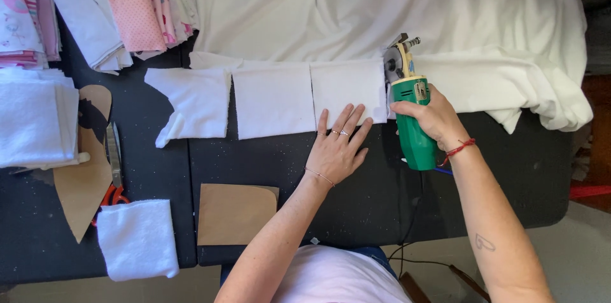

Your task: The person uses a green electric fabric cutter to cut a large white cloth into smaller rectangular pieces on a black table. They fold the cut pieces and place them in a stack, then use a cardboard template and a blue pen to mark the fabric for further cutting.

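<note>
White fabric [347, 90], flat, cut into squares.

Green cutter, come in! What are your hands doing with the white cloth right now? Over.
Right hand gripping green cutter, blade at white cloth edge. Left hand flat, fingers pinning a cut square. Nothing blocking the blade.

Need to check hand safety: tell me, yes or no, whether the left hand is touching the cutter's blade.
No: the left hand lies flat on a white fabric piece, apart from the green rotary cutter gripped by the right hand.
</note>
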